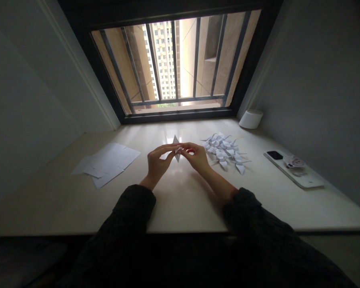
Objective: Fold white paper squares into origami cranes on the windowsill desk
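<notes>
1. A small, pointed white folded-paper piece (175,140) is raised between the hands, near the middle of the pale, glossy tabletop (186,208); its upper and lower tips show, its centre mostly covered by fingers.
2. The left hand (159,161) has a narrow grip, thumb and fingers pinched on the piece; the right hand (198,156) pinches it from the other side.
3. The step in hand looks like folding or shaping this piece. The next move seems to call for one grip to steady it while the other works the paper; the exact crease is too small to tell.
4. Flat, overlapping white paper sheets (115,160) lie to the left; a cluster of pointed white folded-paper figures (223,149) lies beside the right hand.
5. Farther right rests a white phone (310,181) with a round, printed attachment (294,161). No brand, label or writing can be read on either, nor on the paper.
</notes>
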